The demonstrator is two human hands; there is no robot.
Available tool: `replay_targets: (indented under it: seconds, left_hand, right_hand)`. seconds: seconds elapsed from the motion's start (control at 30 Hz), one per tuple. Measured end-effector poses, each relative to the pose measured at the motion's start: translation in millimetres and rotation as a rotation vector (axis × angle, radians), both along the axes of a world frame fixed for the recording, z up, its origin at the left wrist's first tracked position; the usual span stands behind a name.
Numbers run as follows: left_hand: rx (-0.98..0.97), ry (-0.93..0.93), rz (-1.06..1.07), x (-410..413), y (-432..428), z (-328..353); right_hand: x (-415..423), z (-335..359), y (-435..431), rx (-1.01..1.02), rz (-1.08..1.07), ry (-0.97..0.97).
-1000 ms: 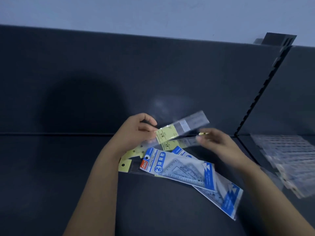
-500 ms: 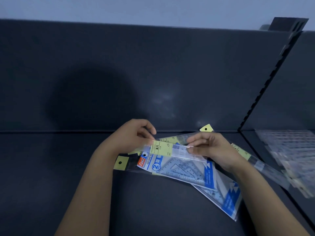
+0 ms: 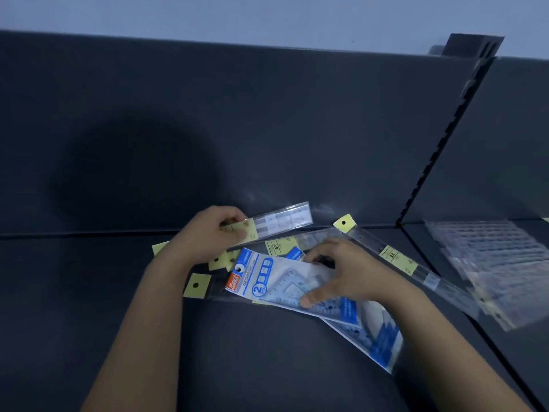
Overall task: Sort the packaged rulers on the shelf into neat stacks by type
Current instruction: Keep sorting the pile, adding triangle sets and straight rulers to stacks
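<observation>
The shelf [image 3: 89, 292] was a plain dark slate blue, and the wall [image 3: 237, 16] above it was pale grey-blue. The ruler packs [image 3: 398, 260] were clear, with pale yellow labels printed in black and pale yellow tabs [image 3: 196, 285] with black holes. The set-square packs [image 3: 267, 278] were white and blue, with an orange-red logo patch and blue zigzags toward the shelf's front edge.

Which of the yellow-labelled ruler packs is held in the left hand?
The short pack, the rearmost one: the left hand pinches its yellow label. No hand grips the others.
</observation>
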State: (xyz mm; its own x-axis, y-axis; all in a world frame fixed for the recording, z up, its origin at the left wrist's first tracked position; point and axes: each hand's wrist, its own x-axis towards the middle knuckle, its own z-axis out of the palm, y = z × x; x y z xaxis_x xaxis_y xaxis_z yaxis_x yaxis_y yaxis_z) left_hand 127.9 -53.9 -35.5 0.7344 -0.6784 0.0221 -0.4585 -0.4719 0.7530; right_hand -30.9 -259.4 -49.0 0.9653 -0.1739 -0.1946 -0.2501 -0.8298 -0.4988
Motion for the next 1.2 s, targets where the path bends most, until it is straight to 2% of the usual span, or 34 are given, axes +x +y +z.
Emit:
replay_targets:
  seconds: [0.2,0.37,0.53,0.83,1.07,1.2]
  left_hand:
    - [-0.064,0.033,-0.002,-7,-6,-1]
    - [-0.128,0.045,0.011,-9,-5,-3]
    - [-0.217,0.079,-0.001,-9,-5,-5]
    - [-0.244,0.032,-0.052,-22,-29,-18]
    - [-0.299,0.003,-0.055,-43,-44,-14]
    - [-0.258,-0.029,-0.118,-60,-61,-1]
  right_hand:
    - [0,13,16,-0.098,-0.062,0.004]
    - [-10,26,20,-0.022,-0.120,-0.060]
    - [-23,39,5,-0.068,-0.207,-0.171]
    - [-65,43,-20,-0.326,-0.361,-0.186]
    - [-108,56,-23,-0.288,-0.308,-0.271]
    - [-139,62,-43,-0.238,-0.310,-0.284]
